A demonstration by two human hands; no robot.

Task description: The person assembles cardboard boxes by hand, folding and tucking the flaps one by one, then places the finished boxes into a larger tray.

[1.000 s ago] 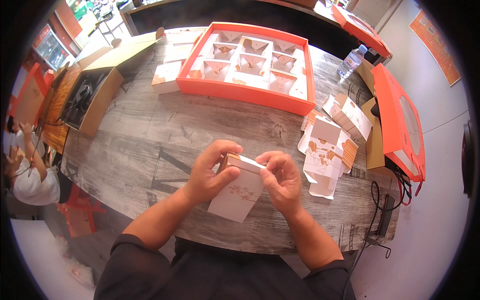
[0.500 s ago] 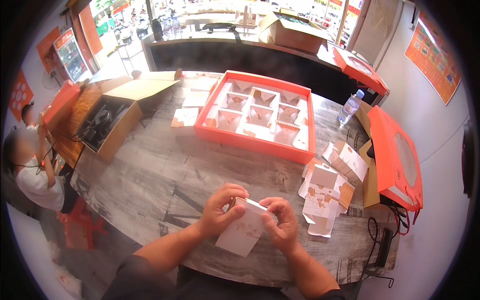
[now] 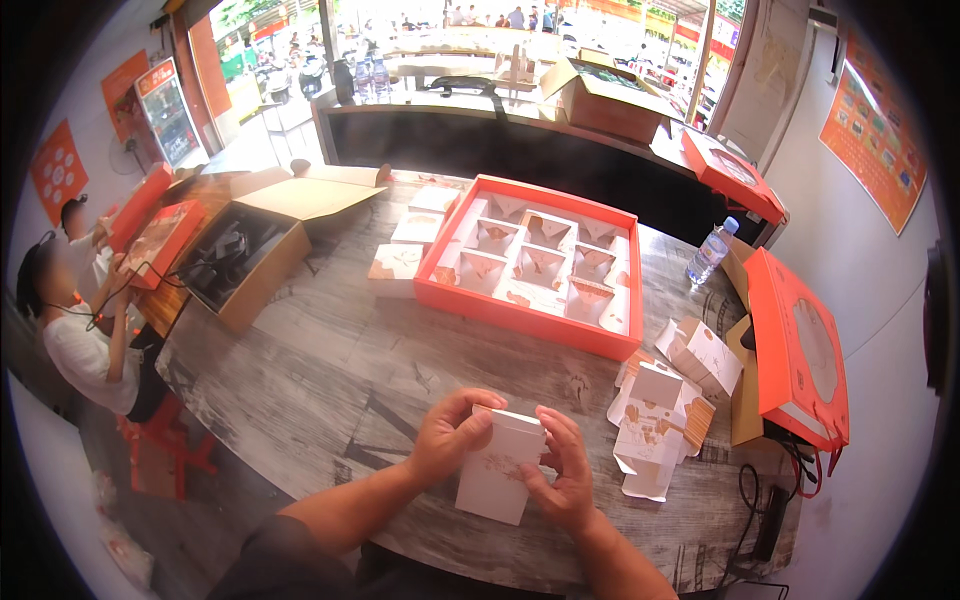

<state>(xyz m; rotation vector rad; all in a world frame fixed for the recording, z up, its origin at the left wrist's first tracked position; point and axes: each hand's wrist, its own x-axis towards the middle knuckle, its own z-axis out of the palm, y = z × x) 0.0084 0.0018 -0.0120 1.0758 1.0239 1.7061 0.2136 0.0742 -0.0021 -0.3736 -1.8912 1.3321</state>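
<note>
"What are we holding?"
"A white box point(image 3: 495, 480), lower centre: our left hand point(image 3: 450, 437) pinches its upper left corner, our right hand point(image 3: 562, 472) holds its right edge; some fingers are hidden."
"And the carton point(image 3: 272, 280), upper left?"
"We can't make out its contents point(image 3: 222, 262)."

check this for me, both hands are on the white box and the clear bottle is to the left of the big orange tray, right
Not quite: the head view shows the clear bottle to the right of the big orange tray. The left hand and right hand are indeed on the white box.
</note>
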